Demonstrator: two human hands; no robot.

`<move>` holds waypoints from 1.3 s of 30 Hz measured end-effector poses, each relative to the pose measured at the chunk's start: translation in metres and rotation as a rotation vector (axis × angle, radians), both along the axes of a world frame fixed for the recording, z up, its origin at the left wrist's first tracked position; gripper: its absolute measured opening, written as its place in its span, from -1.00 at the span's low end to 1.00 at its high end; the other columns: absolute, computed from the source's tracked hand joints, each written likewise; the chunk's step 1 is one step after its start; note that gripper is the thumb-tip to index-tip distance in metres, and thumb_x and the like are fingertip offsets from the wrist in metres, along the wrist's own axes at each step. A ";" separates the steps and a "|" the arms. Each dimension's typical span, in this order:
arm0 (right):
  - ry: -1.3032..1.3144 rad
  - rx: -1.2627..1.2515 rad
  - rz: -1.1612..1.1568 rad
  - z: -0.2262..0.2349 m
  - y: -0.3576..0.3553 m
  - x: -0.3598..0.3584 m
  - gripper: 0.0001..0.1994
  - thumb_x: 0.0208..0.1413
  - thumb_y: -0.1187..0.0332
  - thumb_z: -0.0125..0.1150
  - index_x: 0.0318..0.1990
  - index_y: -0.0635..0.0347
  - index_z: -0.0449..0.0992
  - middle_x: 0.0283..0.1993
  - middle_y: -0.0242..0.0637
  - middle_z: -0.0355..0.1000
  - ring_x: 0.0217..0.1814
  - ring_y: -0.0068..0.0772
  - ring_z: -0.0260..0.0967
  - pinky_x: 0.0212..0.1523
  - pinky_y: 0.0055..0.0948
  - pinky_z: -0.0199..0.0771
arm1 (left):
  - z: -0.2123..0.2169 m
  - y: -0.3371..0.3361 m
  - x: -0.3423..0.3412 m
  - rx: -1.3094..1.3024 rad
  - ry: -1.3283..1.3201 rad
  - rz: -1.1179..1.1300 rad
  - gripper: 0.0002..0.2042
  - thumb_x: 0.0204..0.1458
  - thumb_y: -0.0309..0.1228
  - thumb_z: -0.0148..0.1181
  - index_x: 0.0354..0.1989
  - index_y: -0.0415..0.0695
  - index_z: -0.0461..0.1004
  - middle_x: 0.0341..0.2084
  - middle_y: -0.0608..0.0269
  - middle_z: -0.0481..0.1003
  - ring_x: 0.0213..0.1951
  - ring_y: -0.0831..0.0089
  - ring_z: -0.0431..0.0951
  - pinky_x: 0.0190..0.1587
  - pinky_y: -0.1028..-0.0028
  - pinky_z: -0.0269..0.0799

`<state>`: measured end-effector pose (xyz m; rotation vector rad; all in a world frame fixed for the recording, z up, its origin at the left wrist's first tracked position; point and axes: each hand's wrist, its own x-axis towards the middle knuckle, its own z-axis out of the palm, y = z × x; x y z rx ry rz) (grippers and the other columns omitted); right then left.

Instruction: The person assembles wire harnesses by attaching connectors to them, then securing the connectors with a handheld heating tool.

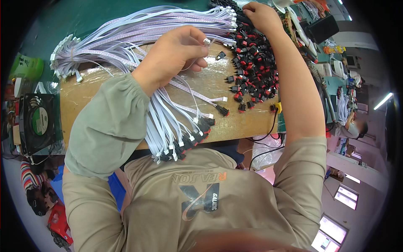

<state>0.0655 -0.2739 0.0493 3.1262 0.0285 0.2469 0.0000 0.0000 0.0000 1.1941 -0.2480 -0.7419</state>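
Observation:
My left hand (176, 52) is shut on a thin lilac cable, pinching it just behind its small white plug (206, 41) above the brown board (239, 122). A big bundle of lilac and white cables (138, 29) fans out to the left under that hand. Cables fitted with black and red switches (187, 140) hang over the board's near edge. My right hand (260, 17) rests with curled fingers on the far end of a pile of black and red switches (256, 67); its fingertips are hidden.
A black square fan (37, 122) and a green container (27, 67) stand at the left. A black device (321, 27) and cluttered tools sit at the far right. A blue bin (117, 189) is below the board. Another person (354, 126) sits at the right.

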 end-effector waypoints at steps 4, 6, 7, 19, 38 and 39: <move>-0.046 0.009 0.000 -0.001 0.008 0.005 -0.77 -0.02 0.24 0.13 -0.26 0.09 0.62 -0.27 -0.05 0.53 -0.16 -0.03 0.47 -0.08 -0.19 0.44 | 0.001 -0.002 -0.003 -0.038 0.006 0.019 -0.83 0.04 -0.51 0.19 -0.19 -0.10 0.42 -0.39 0.31 0.46 -0.44 0.58 0.51 -0.43 0.64 0.41; -0.059 0.022 -0.015 -0.001 0.006 0.008 -0.77 -0.02 0.24 0.13 -0.26 0.08 0.62 -0.27 -0.05 0.53 -0.16 -0.02 0.47 -0.08 -0.18 0.44 | 0.003 -0.004 -0.004 -0.040 0.005 0.033 -0.84 0.04 -0.50 0.19 -0.20 -0.09 0.42 -0.42 0.31 0.47 -0.47 0.59 0.50 -0.48 0.67 0.36; -0.058 0.025 -0.006 -0.003 0.004 0.011 -0.77 -0.03 0.25 0.13 -0.26 0.08 0.62 -0.27 -0.05 0.53 -0.16 -0.02 0.47 -0.08 -0.19 0.44 | 0.005 -0.004 -0.004 -0.035 0.003 0.028 -0.85 0.04 -0.50 0.19 -0.22 -0.09 0.41 -0.44 0.31 0.48 -0.49 0.60 0.50 -0.51 0.69 0.31; -0.017 0.289 0.230 -0.015 -0.027 0.018 -0.78 -0.06 0.29 0.14 -0.27 0.08 0.62 -0.26 -0.03 0.52 -0.14 -0.02 0.47 -0.06 -0.20 0.45 | 0.007 -0.003 -0.003 -0.045 0.021 0.046 -0.87 0.06 -0.46 0.21 -0.29 -0.11 0.38 -0.51 0.26 0.52 -0.54 0.62 0.50 -0.46 0.68 0.42; 0.128 1.014 0.195 0.016 0.071 -0.113 -0.80 0.10 0.43 0.15 -0.13 0.24 0.56 -0.31 -0.38 0.50 -0.31 -0.64 0.42 -0.24 -0.62 0.42 | 0.006 -0.001 -0.005 -0.042 0.043 0.004 -0.78 0.04 -0.46 0.23 -0.15 -0.22 0.46 -0.39 0.30 0.52 -0.41 0.57 0.55 -0.35 0.63 0.48; 0.126 1.014 0.194 0.018 0.070 -0.114 -0.80 0.10 0.43 0.15 -0.13 0.24 0.56 -0.31 -0.38 0.50 -0.31 -0.64 0.42 -0.24 -0.62 0.42 | 0.006 -0.001 -0.005 -0.042 0.042 0.002 -0.78 0.04 -0.46 0.23 -0.15 -0.22 0.46 -0.39 0.30 0.52 -0.41 0.57 0.55 -0.35 0.63 0.48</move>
